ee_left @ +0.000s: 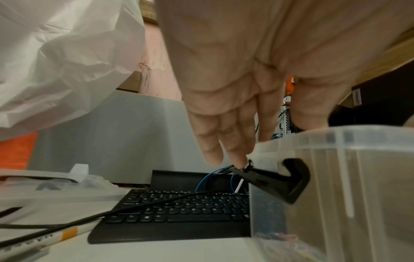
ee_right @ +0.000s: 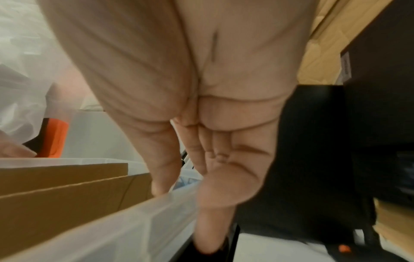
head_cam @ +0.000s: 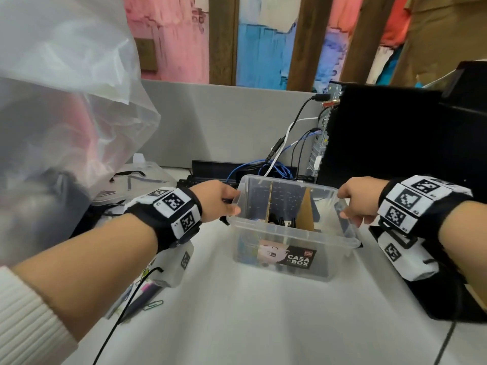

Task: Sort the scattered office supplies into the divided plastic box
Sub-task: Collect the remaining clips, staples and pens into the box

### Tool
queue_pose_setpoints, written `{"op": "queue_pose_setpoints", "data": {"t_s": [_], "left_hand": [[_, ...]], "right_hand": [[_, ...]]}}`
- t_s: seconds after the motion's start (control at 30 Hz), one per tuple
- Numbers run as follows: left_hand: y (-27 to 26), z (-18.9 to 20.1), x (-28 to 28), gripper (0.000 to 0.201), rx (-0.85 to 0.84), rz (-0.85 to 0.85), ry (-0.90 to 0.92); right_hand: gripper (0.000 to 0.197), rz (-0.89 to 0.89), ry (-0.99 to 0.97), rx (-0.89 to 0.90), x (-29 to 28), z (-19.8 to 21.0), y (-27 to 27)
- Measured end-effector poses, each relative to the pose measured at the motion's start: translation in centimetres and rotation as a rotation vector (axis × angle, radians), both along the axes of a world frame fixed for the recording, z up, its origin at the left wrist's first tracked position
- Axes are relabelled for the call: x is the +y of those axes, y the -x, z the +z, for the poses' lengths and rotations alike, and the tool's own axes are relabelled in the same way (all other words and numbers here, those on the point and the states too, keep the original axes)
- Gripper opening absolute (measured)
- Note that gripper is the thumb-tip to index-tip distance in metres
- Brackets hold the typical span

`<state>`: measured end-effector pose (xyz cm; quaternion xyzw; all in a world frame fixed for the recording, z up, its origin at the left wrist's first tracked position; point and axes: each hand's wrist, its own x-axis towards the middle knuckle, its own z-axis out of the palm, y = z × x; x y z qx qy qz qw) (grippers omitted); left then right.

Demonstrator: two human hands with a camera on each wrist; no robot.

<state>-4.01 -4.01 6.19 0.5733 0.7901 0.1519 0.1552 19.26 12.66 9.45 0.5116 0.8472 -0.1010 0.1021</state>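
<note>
The clear plastic box [head_cam: 290, 234] stands mid-table with brown cardboard dividers [head_cam: 307, 212] inside and small black clips [head_cam: 280, 221] at the bottom. My left hand [head_cam: 224, 204] holds its left side, thumb on the rim, fingers down the outside by the black latch [ee_left: 280, 180]. My right hand [head_cam: 350, 204] grips the right wall [ee_right: 112, 230], thumb inside, fingers outside. Pens [head_cam: 147, 293] and a green paper clip [head_cam: 152, 304] lie under my left forearm.
A black keyboard [ee_left: 179, 209] and blue cables [head_cam: 263, 167] lie just behind the box. A black computer tower [head_cam: 382, 133] stands at the right rear. A big translucent bag [head_cam: 66, 101] fills the left, with a clear lid [head_cam: 137, 177] below it.
</note>
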Motion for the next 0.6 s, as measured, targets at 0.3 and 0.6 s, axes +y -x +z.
{"op": "queue_pose_setpoints", "data": {"t_s": [0.3,0.6], "left_hand": [[4.4,0.4,-6.8,0.021,0.037,0.255,-0.164],[7.6,-3.3,-15.0,0.019,-0.02,0.425,-0.03]], "right_hand": [[0.014,0.29,-0.372,0.384,-4.9,3.0,3.0],[0.008,0.652,-0.238,0.284,-13.5,0.3,10.1]]}}
